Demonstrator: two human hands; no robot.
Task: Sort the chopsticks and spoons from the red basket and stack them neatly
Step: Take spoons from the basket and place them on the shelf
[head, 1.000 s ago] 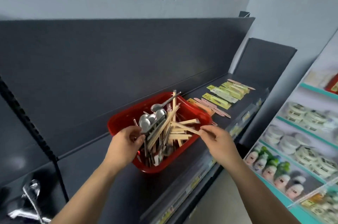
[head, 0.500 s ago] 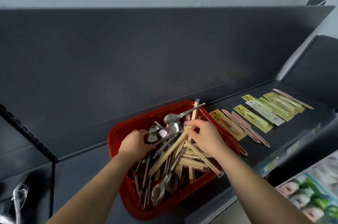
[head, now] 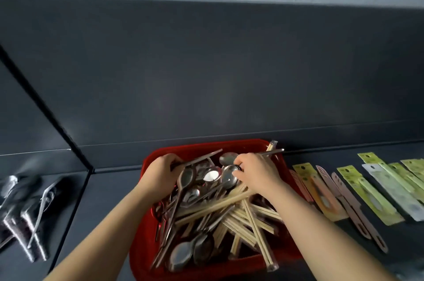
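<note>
**Reach shifted to far end of basket (head: 195, 146); sorting barely begun**

Both the left hand (head: 160, 175) and right hand (head: 258, 172) have moved back onto the spoons (head: 212, 175). Basket sits on shelf (head: 110, 184), full: spoons heaped at its far end, chopsticks (head: 215, 206) crossed at its near end, all tangled. No sorted stack shows beside it; right of it lie only packets (head: 371, 191). Nearly all the work is left, I judge. Left hand: fingers curled round a spoon handle jutting past the knuckles. Right hand: fingers curled, pinching a spoon bowl; lifted or not, cannot tell.
</note>
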